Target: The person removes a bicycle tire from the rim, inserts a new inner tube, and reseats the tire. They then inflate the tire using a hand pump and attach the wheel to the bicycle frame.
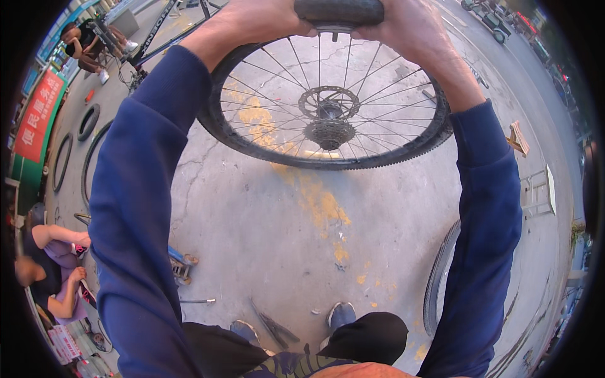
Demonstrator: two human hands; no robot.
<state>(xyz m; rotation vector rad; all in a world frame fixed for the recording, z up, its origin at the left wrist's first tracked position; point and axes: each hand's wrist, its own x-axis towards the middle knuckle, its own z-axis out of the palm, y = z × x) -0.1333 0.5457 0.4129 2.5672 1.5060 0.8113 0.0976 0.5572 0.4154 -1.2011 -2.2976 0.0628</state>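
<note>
A bicycle wheel with a black tyre point(331, 164) is held up in front of me, its far side nearest the top of the view. My left hand point(264, 20) grips the tyre and rim from the left, and my right hand point(409, 28) grips them from the right, with the thumbs near the valve stem point(335, 37). Fingertips of both hands are partly hidden behind the tyre. The hub carries a brake disc rotor point(309, 101) and a sprocket cassette point(329, 134); thin spokes run out to the rim.
Another bicycle wheel point(432, 283) lies partly behind my right sleeve. A blue floor jack point(182, 264) and dark strips point(272, 326) lie on the concrete. Loose tyres point(88, 122), a bicycle frame point(158, 28) and two seated people point(56, 274) are at left; a white stool point(543, 191) stands right.
</note>
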